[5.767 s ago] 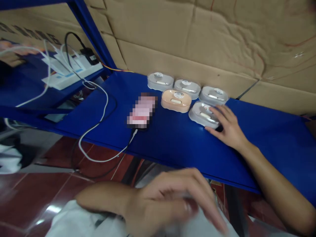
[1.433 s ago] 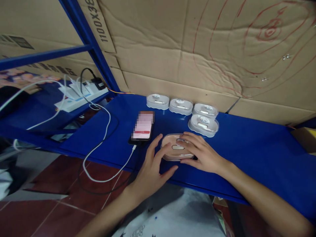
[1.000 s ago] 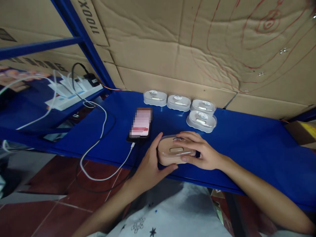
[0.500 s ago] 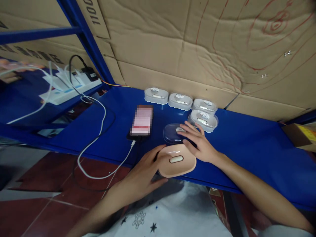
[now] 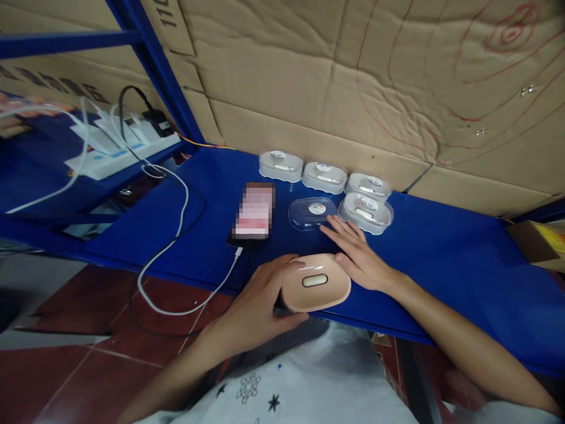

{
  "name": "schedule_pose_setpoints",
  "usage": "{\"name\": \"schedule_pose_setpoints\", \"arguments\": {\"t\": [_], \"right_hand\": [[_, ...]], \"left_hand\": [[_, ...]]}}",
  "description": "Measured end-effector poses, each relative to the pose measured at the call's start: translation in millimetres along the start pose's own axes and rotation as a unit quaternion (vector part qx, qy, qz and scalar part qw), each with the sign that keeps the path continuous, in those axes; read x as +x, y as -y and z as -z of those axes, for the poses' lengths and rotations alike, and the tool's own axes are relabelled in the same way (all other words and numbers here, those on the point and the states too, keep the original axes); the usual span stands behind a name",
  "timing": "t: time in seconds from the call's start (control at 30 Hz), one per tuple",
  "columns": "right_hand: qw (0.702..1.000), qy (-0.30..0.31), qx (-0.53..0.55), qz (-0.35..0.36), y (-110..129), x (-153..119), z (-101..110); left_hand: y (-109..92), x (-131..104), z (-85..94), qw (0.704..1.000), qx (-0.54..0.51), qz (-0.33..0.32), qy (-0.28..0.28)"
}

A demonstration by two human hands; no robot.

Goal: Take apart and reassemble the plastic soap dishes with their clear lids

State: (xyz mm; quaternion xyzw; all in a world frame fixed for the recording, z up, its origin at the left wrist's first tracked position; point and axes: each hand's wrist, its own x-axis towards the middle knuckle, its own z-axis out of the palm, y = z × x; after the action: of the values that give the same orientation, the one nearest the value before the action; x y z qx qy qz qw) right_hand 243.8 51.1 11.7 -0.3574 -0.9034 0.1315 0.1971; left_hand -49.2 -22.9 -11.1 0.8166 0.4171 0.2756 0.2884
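Note:
My left hand (image 5: 269, 294) grips the left side of a beige oval container (image 5: 335, 288), which has a small pale bar at its centre. Spread fingers show on my right hand (image 5: 357, 253); its thumb is at the container's upper right edge and its fingertips are just below a clear oval lid (image 5: 304, 215). That lid lies on the blue table and bears a round white label. Behind it and to its right stand several grey containers under clear lids, the nearest one (image 5: 365, 213) close to the loose lid.
A phone (image 5: 255, 212) with a white cable (image 5: 188, 200) lies left of the lid. Further left, a power strip (image 5: 119, 159) holds chargers, with a person's fingers beyond. Cardboard (image 5: 286, 76) stands behind the blue table (image 5: 450, 265). A small box (image 5: 532, 244) is at right.
The clear lid has moved away from me, toward the grey containers. My right hand's fingers no longer lie over it. My left hand still holds the beige container.

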Motion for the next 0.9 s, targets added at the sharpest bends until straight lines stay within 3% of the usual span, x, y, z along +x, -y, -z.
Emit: {"name": "schedule_pose_setpoints", "arguments": {"t": [0.17,0.3,0.4,0.53,0.67,0.77,0.9], "right_hand": [[0.991,-0.021,0.028,0.126,13,-3,4],[0.991,0.021,0.036,0.126,22,-2,1],[0.992,0.02,0.038,0.122,24,-1,-3],[0.988,-0.048,0.077,0.125,19,-1,-3],[0.99,-0.103,0.055,0.08,6,-3,3],[0.994,-0.089,0.009,0.062,-4,0,1],[0.999,-0.028,-0.035,0.018,-5,7,-10]], "left_hand": [[0,5,-2.2,0.997,-0.056,0.013,-0.051],[-2,9,-3.5,0.994,-0.069,0.006,-0.089],[0,10,-6.2,0.994,-0.055,0.005,-0.099],[5,9,-11.3,0.997,-0.011,0.005,-0.072],[6,6,-9.0,0.998,0.008,0.009,-0.056],[2,3,-1.8,0.999,0.012,-0.038,0.002],[-4,3,2.6,0.99,0.058,-0.094,0.088]]}}
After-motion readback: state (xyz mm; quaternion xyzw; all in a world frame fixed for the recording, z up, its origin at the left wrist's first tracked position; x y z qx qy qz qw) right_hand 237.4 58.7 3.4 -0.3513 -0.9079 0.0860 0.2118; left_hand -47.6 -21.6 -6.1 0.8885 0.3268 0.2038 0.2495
